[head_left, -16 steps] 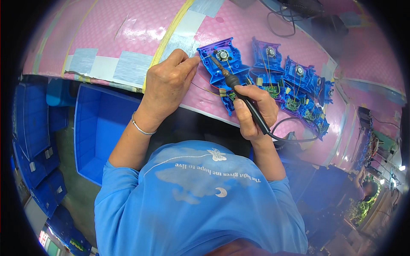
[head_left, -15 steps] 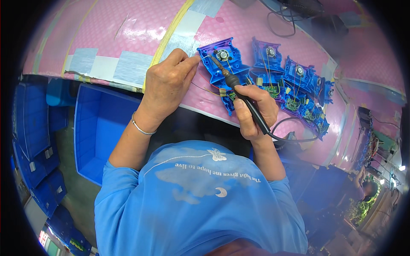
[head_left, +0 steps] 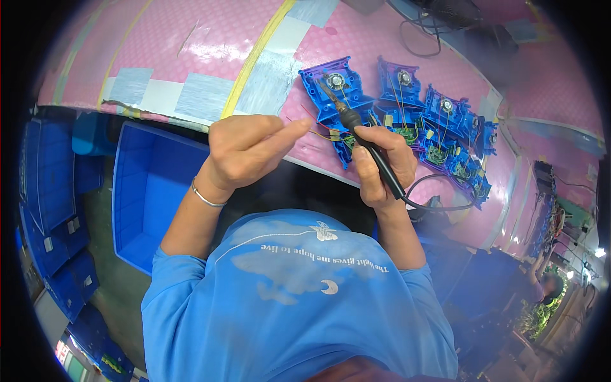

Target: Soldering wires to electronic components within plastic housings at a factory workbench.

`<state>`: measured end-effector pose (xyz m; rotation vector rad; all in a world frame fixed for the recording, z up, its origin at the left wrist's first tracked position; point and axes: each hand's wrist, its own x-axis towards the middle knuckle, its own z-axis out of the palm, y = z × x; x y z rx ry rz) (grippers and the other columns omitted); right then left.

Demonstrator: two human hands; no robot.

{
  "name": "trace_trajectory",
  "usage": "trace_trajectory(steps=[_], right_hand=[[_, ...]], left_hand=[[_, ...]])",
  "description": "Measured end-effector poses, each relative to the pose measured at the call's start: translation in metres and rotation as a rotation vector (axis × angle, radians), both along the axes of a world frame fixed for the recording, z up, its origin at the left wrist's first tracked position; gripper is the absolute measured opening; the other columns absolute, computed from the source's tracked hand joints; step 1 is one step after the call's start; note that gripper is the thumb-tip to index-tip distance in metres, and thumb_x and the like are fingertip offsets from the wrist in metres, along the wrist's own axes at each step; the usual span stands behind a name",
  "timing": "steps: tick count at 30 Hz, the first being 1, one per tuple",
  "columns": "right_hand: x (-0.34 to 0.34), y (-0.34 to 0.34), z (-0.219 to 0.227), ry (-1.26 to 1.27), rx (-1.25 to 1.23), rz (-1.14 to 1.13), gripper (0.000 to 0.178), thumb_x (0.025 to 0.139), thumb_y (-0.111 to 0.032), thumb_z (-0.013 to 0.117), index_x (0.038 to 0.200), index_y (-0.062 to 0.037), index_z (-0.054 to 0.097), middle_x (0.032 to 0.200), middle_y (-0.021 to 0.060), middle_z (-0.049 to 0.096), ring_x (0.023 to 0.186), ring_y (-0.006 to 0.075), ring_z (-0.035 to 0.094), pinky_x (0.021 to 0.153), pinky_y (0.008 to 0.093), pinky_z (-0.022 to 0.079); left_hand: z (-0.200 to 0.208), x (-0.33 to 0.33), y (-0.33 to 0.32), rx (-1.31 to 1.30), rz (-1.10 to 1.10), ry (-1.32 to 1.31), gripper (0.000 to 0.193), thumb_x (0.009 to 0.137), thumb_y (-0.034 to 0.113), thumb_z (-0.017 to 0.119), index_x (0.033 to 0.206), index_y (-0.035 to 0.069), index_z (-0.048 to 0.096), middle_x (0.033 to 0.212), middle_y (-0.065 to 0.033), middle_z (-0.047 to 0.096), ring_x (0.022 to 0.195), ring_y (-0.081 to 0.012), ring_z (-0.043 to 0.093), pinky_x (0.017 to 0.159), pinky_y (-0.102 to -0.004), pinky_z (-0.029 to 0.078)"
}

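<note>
My right hand (head_left: 389, 167) grips the black handle of a soldering iron (head_left: 375, 162). The iron's brownish metal end points up and left over a blue plastic housing (head_left: 321, 95), beside the round speaker (head_left: 335, 81) set in it. Left of the housing's lower part, my left hand (head_left: 254, 149) is closed, thumb and forefinger together. Whatever lies between those fingertips is too small to make out. Thin red and yellow wires (head_left: 321, 135) from a second blue shell part (head_left: 344, 153) spread out close to these fingertips.
More opened blue housings (head_left: 439, 114) with speakers, wires and green circuit boards (head_left: 438, 154) lie in a row to the right. The iron's black cord (head_left: 439, 207) loops beside them. A blue bin (head_left: 162, 191) stands below the pink tabletop's (head_left: 210, 44) left edge. A person (head_left: 544, 290) is far right.
My left hand has come down from the housing's upper left corner to beside the loose wires. My right hand and the iron have barely moved; the housing has shifted slightly right.
</note>
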<state>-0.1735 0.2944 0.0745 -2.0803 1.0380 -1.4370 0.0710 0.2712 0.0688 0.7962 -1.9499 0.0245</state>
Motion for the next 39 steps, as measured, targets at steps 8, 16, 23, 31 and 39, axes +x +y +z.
trace_trajectory(steps=[8, 16, 23, 31, 39], right_hand=[[-0.012, 0.013, 0.005, -0.077, 0.025, 0.039, 0.03, 0.087, 0.001, 0.06, 0.116, 0.0083, 0.059, 0.075, 0.0128, 0.061, 0.064, 0.0153, 0.057, 0.061, 0.0281, 0.046], [-0.008, 0.011, 0.002, -0.093, 0.083, -0.002, 0.028, 0.088, 0.0, 0.061, 0.116, 0.0073, 0.061, 0.079, 0.0131, 0.064, 0.067, 0.0131, 0.06, 0.062, 0.0265, 0.048], [-0.006, 0.008, 0.001, -0.042, 0.143, -0.038, 0.027, 0.089, 0.0, 0.062, 0.115, 0.0062, 0.063, 0.081, 0.0103, 0.067, 0.069, 0.0114, 0.063, 0.064, 0.0252, 0.05], [0.0, 0.0, -0.001, -0.12, 0.069, -0.05, 0.023, 0.084, -0.003, 0.07, 0.106, 0.003, 0.07, 0.075, 0.0083, 0.067, 0.057, 0.0145, 0.059, 0.052, 0.0287, 0.044], [0.002, -0.006, 0.0, -0.093, 0.041, -0.033, 0.023, 0.084, -0.003, 0.07, 0.106, 0.0033, 0.069, 0.071, 0.0073, 0.065, 0.055, 0.0144, 0.058, 0.051, 0.0291, 0.043]], left_hand=[[-0.003, -0.006, -0.023, -0.072, -0.013, -0.219, 0.027, 0.076, 0.005, 0.074, 0.103, 0.007, 0.078, 0.09, -0.0036, 0.072, 0.066, -0.0142, 0.068, 0.055, -0.0277, 0.054], [-0.004, -0.007, -0.036, -0.08, -0.01, -0.216, 0.025, 0.077, 0.004, 0.076, 0.103, 0.005, 0.077, 0.098, -0.0079, 0.076, 0.076, -0.0195, 0.074, 0.06, -0.0288, 0.058], [-0.009, -0.009, -0.045, 0.079, -0.052, -0.243, 0.026, 0.079, 0.003, 0.078, 0.104, 0.005, 0.075, 0.1, -0.0093, 0.077, 0.081, -0.023, 0.076, 0.064, -0.0303, 0.061], [-0.013, -0.009, -0.049, 0.038, -0.072, -0.215, 0.024, 0.08, 0.004, 0.078, 0.103, 0.006, 0.075, 0.101, -0.0073, 0.076, 0.079, -0.0208, 0.076, 0.063, -0.0296, 0.061], [-0.012, -0.009, -0.052, 0.009, -0.077, -0.215, 0.023, 0.079, 0.005, 0.077, 0.102, 0.006, 0.075, 0.101, -0.0057, 0.076, 0.078, -0.0196, 0.075, 0.064, -0.0293, 0.061]])
